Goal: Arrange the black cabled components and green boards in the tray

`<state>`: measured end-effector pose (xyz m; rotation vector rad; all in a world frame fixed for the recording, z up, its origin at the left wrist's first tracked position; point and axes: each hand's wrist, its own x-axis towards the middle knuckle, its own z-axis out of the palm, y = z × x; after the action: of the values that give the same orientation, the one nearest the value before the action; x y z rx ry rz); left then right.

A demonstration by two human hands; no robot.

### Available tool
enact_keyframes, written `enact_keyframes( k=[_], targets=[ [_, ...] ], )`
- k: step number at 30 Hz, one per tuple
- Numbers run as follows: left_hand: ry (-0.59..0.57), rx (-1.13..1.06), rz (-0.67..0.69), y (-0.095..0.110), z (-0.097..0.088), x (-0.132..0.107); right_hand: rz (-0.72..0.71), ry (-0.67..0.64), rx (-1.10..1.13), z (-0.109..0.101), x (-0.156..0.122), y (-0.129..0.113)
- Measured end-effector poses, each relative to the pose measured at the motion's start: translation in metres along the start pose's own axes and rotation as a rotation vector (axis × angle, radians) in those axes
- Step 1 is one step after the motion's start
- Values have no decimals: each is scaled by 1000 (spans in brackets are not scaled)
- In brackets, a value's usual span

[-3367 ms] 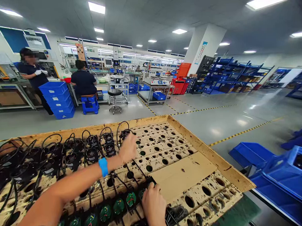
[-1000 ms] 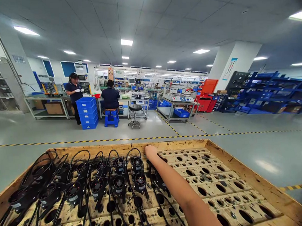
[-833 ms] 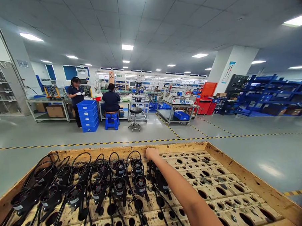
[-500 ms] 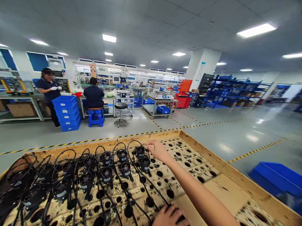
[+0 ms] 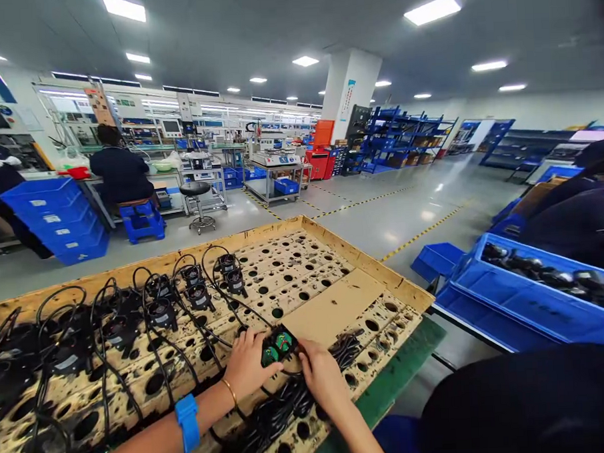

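Note:
A black housing with two round green circuit boards (image 5: 283, 341) sits between my hands over the perforated wooden tray (image 5: 305, 296). My left hand (image 5: 248, 366) is closed round its left side, thumb along the near edge. Fingers of my right hand (image 5: 319, 372) are pinched at its right edge; their tips are partly hidden. Below lies a bundle of black cables (image 5: 275, 414), with a second cable coil (image 5: 346, 350) to the right. Several black fan units (image 5: 199, 296) with looped cables stand in rows across the tray's left part.
A flat cardboard sheet (image 5: 335, 304) lies on the tray inside its raised wooden rim (image 5: 373, 250). To the right, a blue bin (image 5: 545, 302) holds dark parts, with a person (image 5: 577, 221) behind it. Another person (image 5: 119, 168) sits at a far bench near stacked blue crates (image 5: 59, 220).
The view has turned right and dropped. My right hand has come back from the far fan row to the near side, and both hands now meet at the black housing with green boards.

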<state>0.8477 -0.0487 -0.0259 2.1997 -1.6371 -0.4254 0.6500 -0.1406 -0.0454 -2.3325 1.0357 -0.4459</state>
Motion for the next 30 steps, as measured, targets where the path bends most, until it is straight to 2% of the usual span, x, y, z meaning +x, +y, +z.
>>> enact_keyframes(
  k=[2,5,7,10,14,18,25,28,30],
  targets=[
    [-3,4,-49,4,3,-9,4,-20,-19,-1,-5,-9],
    [83,-1,-133,10,7,-19,8,-106,1,-15,0,-18],
    [88,29,-140,16,5,-22,27,-149,-47,-27,13,-23],
    [38,119,-154,26,-3,-20,6,-185,-167,-35,48,-33],
    [-30,156,-267,42,-15,-16,-21,-422,-164,-25,92,-48],
    [-101,94,-361,54,-19,-16,-16,-562,-229,-12,107,-53],
    [-92,32,-359,58,-13,-15,10,-587,-400,0,103,-55],
    [-66,-1,-348,53,-8,-17,2,-556,-355,2,103,-46],
    [-33,-31,-343,48,-4,-18,-40,-544,-215,1,107,-34]
  ],
)
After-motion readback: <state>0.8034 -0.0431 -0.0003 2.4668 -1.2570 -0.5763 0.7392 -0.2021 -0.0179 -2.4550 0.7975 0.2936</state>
